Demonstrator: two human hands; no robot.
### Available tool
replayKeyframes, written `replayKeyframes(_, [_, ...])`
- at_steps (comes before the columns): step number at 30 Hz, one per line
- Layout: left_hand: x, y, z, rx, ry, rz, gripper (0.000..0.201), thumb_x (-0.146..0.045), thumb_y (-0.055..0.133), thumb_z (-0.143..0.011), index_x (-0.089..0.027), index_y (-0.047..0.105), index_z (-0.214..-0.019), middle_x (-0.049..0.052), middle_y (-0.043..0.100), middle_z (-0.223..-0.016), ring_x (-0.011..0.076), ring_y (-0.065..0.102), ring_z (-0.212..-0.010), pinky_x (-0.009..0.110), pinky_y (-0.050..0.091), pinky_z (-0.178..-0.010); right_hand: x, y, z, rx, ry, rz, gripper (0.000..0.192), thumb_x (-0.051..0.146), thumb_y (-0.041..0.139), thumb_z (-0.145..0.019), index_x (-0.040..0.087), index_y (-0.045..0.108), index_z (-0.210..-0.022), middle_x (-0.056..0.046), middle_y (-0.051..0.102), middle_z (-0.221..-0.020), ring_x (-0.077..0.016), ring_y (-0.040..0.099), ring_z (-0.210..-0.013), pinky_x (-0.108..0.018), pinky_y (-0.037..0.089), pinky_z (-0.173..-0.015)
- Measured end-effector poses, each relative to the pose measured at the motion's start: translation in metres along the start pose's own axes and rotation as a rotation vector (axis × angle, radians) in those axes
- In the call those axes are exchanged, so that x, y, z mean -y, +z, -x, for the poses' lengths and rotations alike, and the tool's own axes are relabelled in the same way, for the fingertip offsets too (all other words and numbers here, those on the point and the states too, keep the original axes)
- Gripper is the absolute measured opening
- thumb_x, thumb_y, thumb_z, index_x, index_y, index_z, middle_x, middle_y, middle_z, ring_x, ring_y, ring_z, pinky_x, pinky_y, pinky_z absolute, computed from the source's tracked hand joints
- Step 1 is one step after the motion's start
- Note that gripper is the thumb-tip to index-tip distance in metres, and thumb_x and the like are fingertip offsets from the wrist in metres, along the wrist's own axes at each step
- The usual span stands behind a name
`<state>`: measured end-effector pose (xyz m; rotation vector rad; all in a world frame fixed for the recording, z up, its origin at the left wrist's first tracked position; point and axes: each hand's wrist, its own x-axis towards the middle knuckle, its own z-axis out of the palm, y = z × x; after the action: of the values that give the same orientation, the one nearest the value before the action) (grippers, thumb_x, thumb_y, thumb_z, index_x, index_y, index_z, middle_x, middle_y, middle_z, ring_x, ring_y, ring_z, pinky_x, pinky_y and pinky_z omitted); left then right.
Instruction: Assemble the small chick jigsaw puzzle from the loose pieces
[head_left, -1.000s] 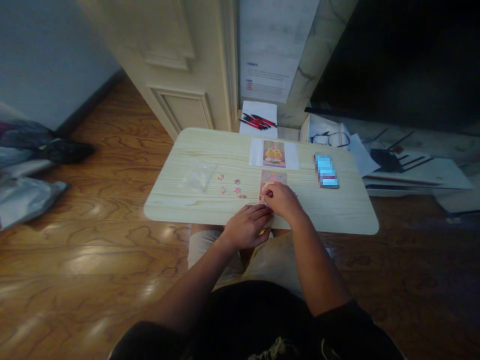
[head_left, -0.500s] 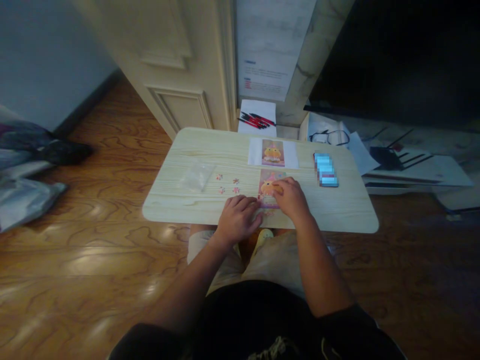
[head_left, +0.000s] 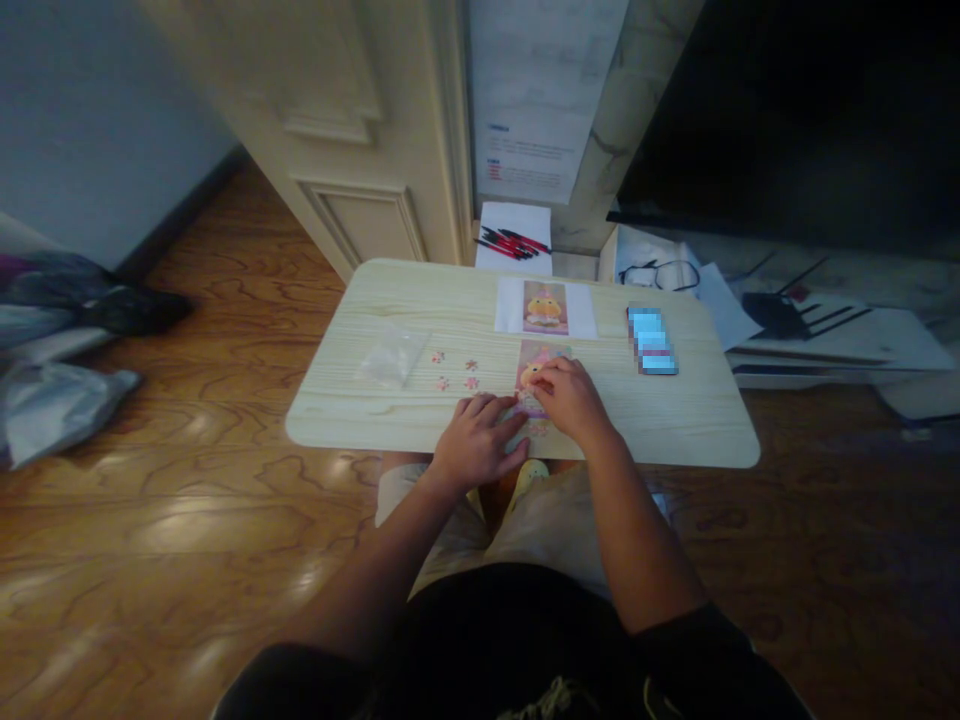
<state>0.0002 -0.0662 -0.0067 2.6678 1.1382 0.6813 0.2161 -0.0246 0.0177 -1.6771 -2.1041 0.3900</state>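
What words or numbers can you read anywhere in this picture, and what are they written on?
None can be read.
White sheet leaning on the wall: blue and red headings with lines of small print, too small and blurred to read.
Flat blue rectangular thing on the pale wooden table: pixelated, nothing readable.
Picture card with a yellow chick: no words visible.
Puzzle under the right hand and left hand: picture only, no lettering seen.

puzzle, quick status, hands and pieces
Both hands on puzzle: left hand at its near-left edge, right hand pressing its middle. Loose pieces lie left, apart.
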Motion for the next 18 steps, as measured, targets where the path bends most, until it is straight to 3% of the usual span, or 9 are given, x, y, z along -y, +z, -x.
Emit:
replayKeyframes(11, [0.0006, 0.0026, 0.0011, -0.018, -0.024, -0.024, 0.037, -0.045, 0.062, -0.095, -0.026, 0.072, -0.126, 0.007, 0.064, -0.145, 0.0324, 0.058, -0.121, 0.053, 0.046, -0.098, 0.0036, 0.0031, 0.0064, 0.101, 0.006, 0.023, 0.012, 0.022, 0.068, -0.094, 0.023, 0.08, -0.098, -0.008, 0.072, -0.109, -0.0223, 0.063, -0.108, -0.034, 0.047, -0.1])
replayKeyframes(18, [0.0007, 0.0021, 0.0024, -0.002, -0.024, -0.052, 0.037, -0.045, 0.06, -0.096, -0.026, 0.072, -0.126, 0.005, 0.065, -0.146, 0.0326, 0.058, -0.121, 0.053, 0.046, -0.096, 0.0069, 0.0091, 0.0049, 0.068, -0.021, 0.023, 0.007, 0.02, 0.069, -0.093, 0.022, 0.075, -0.092, -0.006, 0.071, -0.107, -0.0213, 0.063, -0.106, -0.032, 0.047, -0.097])
